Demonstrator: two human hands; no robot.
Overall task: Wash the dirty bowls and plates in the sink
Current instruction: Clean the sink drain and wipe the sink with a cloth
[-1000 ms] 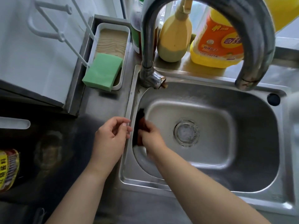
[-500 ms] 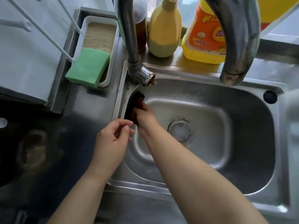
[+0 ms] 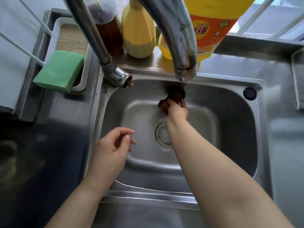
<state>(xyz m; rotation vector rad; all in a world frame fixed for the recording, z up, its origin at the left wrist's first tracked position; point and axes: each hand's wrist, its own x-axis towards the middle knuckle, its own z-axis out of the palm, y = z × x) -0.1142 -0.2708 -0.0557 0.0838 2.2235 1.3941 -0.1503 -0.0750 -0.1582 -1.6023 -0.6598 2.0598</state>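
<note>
Reaching into the steel sink point(image 3: 230, 99), the right hand point(image 3: 176, 111) grasps a dark reddish-brown rag point(image 3: 172, 97) and holds it against the basin's back wall, directly under the faucet spout point(image 3: 184, 69). The left hand point(image 3: 111, 150) hovers over the sink's near-left rim, fingers loosely curled, holding nothing. No bowl or plate can be seen in the basin; only the round drain strainer point(image 3: 162, 135) lies on its floor, partly hidden by the right forearm.

The curved faucet crosses the top of the view and blocks part of the ledge behind the sink. There stand a dark brown bottle point(image 3: 108, 30), a pale yellow bottle point(image 3: 139, 33) and a large yellow detergent bottle point(image 3: 212, 22). Its orange label carries printed characters, too blurred and cut off by the spout to read. To the left, a green sponge point(image 3: 60, 69) lies tilted over the near end of a white tray point(image 3: 54, 35). A dark round plug point(image 3: 249, 93) sits at the sink's far-right corner.

Half a second ago the right hand pressed the rag into the far-left corner by the faucet base; it has since moved right along the back wall. The left hand has stayed near the left rim.
</note>
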